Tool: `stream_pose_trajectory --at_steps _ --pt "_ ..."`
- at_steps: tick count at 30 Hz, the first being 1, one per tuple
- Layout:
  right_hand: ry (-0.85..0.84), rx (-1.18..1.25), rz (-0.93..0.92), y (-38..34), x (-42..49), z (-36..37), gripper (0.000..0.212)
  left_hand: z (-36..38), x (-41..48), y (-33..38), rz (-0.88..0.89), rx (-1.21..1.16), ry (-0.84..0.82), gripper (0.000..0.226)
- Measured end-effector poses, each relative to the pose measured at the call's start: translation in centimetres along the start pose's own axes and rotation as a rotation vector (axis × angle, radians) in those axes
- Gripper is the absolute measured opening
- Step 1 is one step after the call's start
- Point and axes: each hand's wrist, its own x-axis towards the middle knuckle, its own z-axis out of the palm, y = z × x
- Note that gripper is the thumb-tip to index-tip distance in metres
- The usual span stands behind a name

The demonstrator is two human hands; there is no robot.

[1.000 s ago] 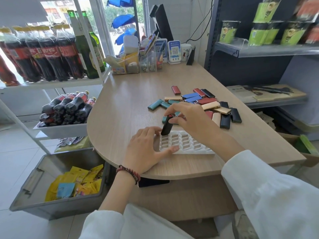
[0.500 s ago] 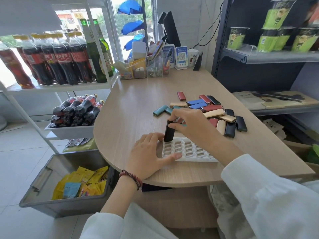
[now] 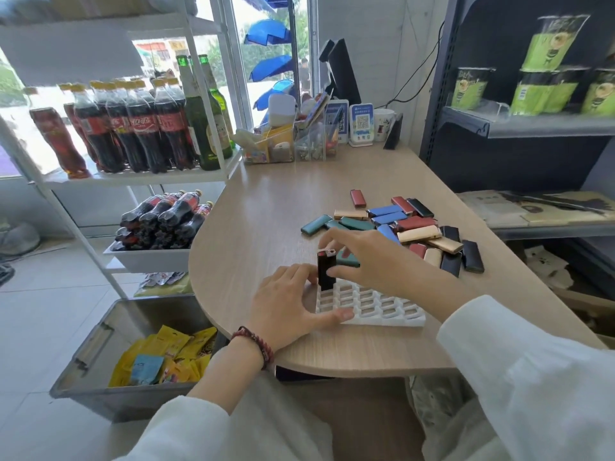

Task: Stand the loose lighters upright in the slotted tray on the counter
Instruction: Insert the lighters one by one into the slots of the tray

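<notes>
- Head view: a black lighter stands upright in the far-left corner slot of the white slotted tray on the bench
- Right hand pinches it near the top; left hand holds the tray's left end between thumb and fingers
- Loose lighters lie heaped just beyond the tray
- Risk, as I judge it: if the lighter is not fully seated, letting go could topple it, and the light tray may skid if the left hand eases
</notes>
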Motion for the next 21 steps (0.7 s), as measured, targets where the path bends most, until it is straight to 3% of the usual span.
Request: stream_pose_trajectory --at_steps 3,7,13,21 --pt "-0.012 -0.236 -0.003 0.9 -0.3 -2.4 0.04 -0.8 1.0 0.0 0.009 0.085 -0.072 0.085" --pt "0.021 -0.364 0.047 3.2 -0.5 -5.7 0.038 -2.0 3.0 0.3 0.044 0.231 -0.219 0.095" --pt "0.073 -0.274 0.177 6.2 -1.3 -6.5 0.029 -2.5 5.0 0.5 0.14 0.394 -0.242 0.096" --pt "-0.02 -0.221 0.202 7.0 -0.8 -5.1 0.036 -2.0 5.3 0.2 0.138 0.312 -0.288 0.106"
